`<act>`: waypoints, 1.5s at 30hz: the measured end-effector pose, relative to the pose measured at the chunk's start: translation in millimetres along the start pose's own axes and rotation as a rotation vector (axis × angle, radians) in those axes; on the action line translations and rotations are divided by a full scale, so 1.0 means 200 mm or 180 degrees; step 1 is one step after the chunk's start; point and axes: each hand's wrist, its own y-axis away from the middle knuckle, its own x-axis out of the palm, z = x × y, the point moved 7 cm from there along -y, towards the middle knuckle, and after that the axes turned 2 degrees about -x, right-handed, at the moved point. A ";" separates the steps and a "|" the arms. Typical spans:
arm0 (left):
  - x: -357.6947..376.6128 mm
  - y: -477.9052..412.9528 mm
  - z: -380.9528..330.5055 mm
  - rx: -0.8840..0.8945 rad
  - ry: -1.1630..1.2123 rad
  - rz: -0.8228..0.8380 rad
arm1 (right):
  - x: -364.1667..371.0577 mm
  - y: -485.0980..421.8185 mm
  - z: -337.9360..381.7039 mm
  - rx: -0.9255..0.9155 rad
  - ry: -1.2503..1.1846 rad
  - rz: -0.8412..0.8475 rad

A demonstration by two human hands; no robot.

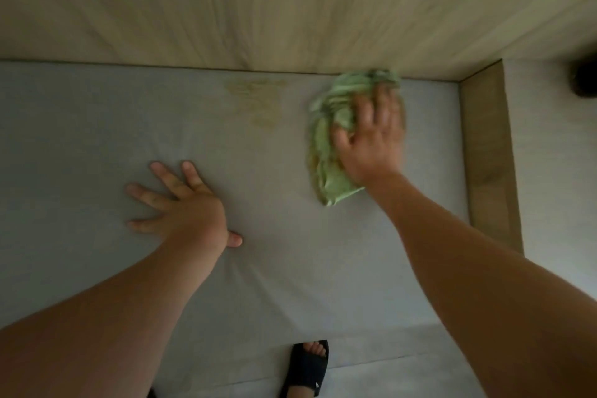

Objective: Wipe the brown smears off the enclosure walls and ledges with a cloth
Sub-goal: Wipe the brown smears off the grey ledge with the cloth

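Against the wall point(290, 10), right hand point(371, 136) presses cloth point(324, 152), fingers flat, on ledge point(80, 139); left hand point(187, 207) rests splayed; adjacent smear point(258, 100) not yet wiped.

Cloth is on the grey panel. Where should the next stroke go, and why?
Probably sweep the right hand and the green cloth under it leftward along the top edge: a brown smear shows on the grey panel just left of the cloth, unwiped. The left hand lies flat lower down, clear of that path.
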 end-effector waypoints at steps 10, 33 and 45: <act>0.00 0.02 0.00 0.0246 0.0141 -0.0209 | 0.09 -0.12 0.57 0.1208 -0.0347 -0.0099; 0.01 -0.22 0.84 0.0648 0.0312 -0.0644 | 0.27 0.08 1.74 -0.1866 -0.0238 0.0797; -0.02 -0.22 0.84 0.0769 0.0416 -0.0601 | 0.15 -0.05 0.84 0.1456 0.0020 0.0336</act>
